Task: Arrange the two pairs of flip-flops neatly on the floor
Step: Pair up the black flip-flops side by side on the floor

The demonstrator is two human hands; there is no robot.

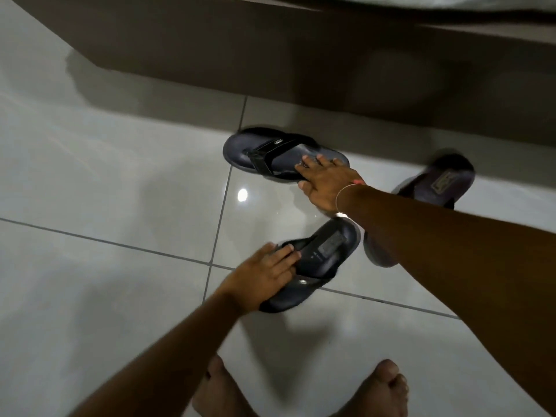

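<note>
Both hands down on dark flip-flops scattered across the tiled floor (120,164) below the brown ledge (301,55): left hand (264,275) spread flat over the nearest flip-flop (319,263), right hand (326,182) pressing the heel of the strapped flip-flop (270,153) closest to the ledge. Best to slide both soles parallel, toes toward the ledge, edges just beside each other. Third flip-flop (439,182) right of the strapped one, fourth (376,251) half hidden under the right forearm.

floor (105,176): glossy pale tiles | brown furniture base (301,55) | lamp glare (242,194)
</note>
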